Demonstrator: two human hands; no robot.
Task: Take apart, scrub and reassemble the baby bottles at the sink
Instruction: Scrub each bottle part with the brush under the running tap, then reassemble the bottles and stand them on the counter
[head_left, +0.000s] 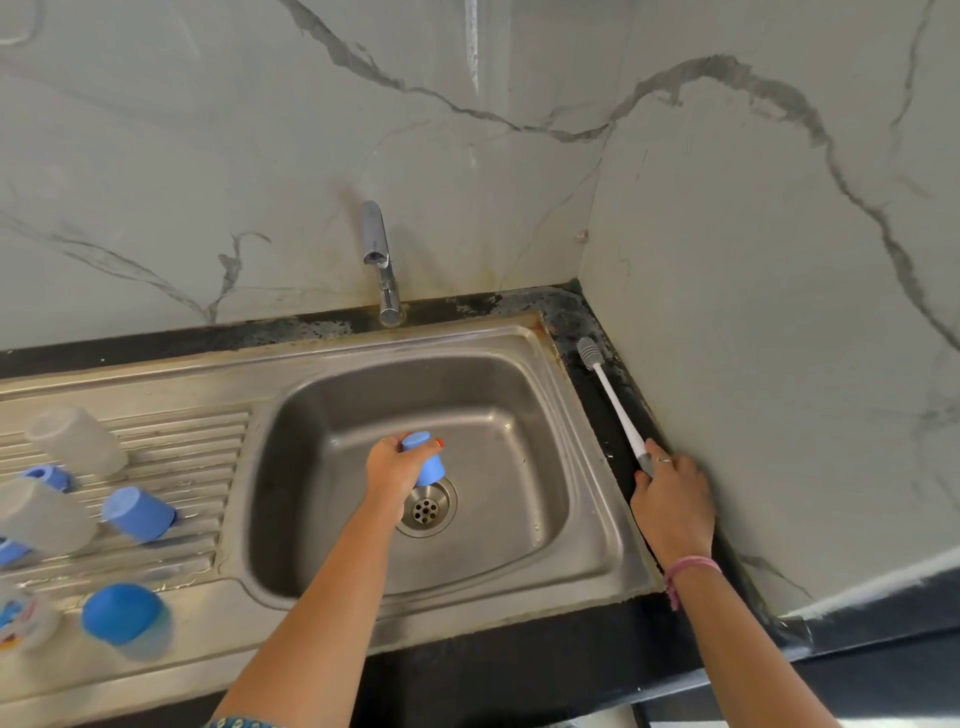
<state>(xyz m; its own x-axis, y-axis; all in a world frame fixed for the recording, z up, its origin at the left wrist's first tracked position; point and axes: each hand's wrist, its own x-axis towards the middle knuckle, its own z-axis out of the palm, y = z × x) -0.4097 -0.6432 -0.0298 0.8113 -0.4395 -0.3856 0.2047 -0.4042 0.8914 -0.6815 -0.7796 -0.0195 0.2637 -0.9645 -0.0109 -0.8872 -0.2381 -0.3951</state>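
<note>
The drainboard items at the frame's left edge are blurred; several are cut off by the frame, so the count there is partial. 2 frosted translucent bottle bodies are seen lying on the ribbed steel drainboard (171, 457): 1 at the rear (78, 441) and 1 nearer (41, 517). 1 blue plastic cap (139, 514) is lying on its side between the ribs. 1 blue-topped bottle (127, 618) is standing on the flat front of the drainboard; its clear lower part is hard to make out. 1 blue ring (49, 477) is partly hidden behind the nearer body. 1 printed object at the left edge (21, 618) cannot be identified.

1 blue cup-shaped bottle cap (427, 460) is held over the stainless steel sink basin (519, 415), just above the round drain strainer (427, 508). The left hand (397, 467) is wrapped round it, fingers curled; the cap's near side is hidden by the hand.

1 long white-handled bottle brush with a grey bristle head (615, 402) is lying on the black counter strip (597, 415) right of the sink, against the marble-pattern wall (753, 312). The right hand (672, 499) is on its grey handle end; fingers are curled over it, but the thumb is hidden.

1 chrome tap (382, 260) is mounted behind the basin. No water is seen.
</note>
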